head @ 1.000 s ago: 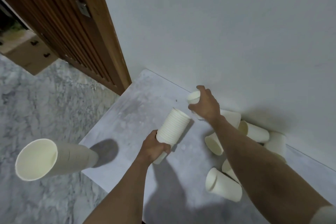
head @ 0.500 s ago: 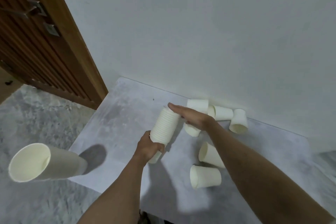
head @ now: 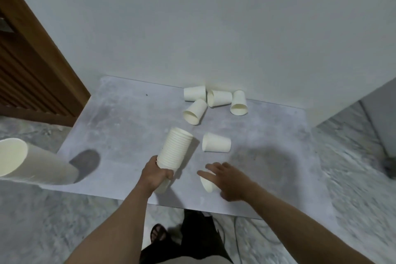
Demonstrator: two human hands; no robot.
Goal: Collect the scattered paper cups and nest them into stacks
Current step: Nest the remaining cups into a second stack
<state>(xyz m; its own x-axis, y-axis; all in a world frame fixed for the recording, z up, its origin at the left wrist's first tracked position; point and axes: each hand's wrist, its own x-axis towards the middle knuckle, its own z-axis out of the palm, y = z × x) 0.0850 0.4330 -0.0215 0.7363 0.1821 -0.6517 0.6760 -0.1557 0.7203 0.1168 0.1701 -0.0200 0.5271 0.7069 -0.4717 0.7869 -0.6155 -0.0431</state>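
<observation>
Our left hand point(head: 154, 174) grips the tall stack of nested white paper cups point(head: 174, 152) near its bottom. Our right hand point(head: 228, 180) is spread wide over one white paper cup lying on its side point(head: 207, 183) on the grey bench point(head: 120, 122) — touching or not, we cannot tell. Paper cups look light and squashy, so we should hold the side softly, near the rim.
</observation>
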